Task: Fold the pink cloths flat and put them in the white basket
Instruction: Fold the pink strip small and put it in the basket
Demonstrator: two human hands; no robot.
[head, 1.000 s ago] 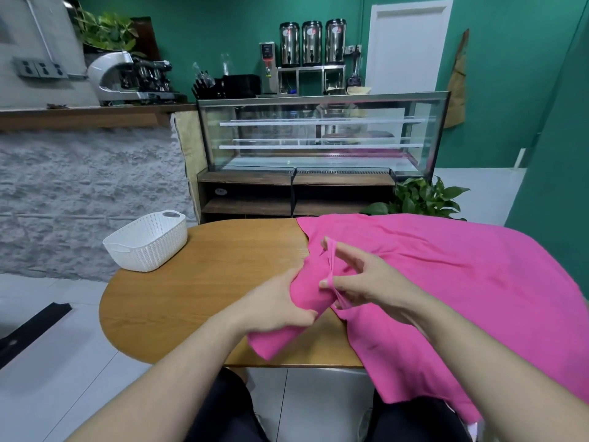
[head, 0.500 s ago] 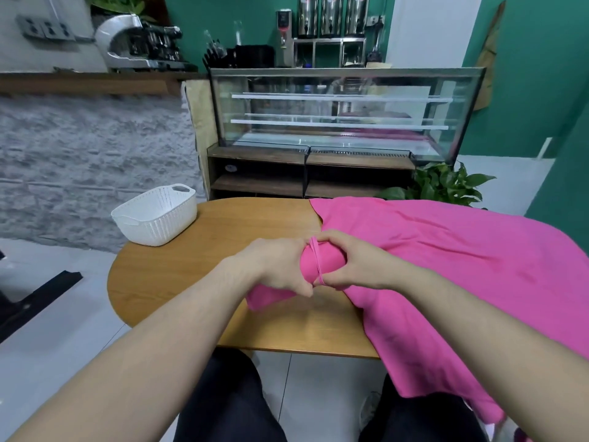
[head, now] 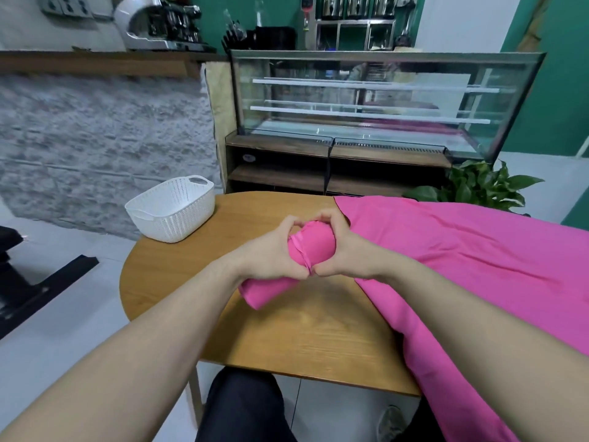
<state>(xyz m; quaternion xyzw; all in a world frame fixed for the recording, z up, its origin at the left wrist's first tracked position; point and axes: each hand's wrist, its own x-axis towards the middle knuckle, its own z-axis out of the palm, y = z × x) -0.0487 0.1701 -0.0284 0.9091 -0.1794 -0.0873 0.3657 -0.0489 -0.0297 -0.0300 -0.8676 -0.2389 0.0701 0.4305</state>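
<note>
At the far left edge of the oval wooden table, a white perforated plastic basket with cut-out handles is standing upright, well apart from both hands, and nothing is showing inside it from this angle. Moving rightward, the left hand is gripping a small bright pink cloth bundle, its fingers curled over the bundle's left side. The bundle is lying on the table near its middle, rolled or bunched into a thick tube rather than a flat stack, with a stitched hem running along its upper face and its near end poking out below the left wrist. The right hand is gripping the bundle's right side, its fingers likewise curled, the two thumbs nearly touching at the near end of the hem. The step in hand is judged to be the compacting of this cloth prior to transfer; the folding is looking incomplete, since the shape is rounded, not flat. The next move is therefore calling either for pressing the bundle flat on the bare wood, or for carrying it left and far to the basket with both hands keeping the layers together. To the right, a large bright pink cloth sheet is lying spread and wrinkled across the table's right half, draping over the near edge and awaiting folding.
</note>
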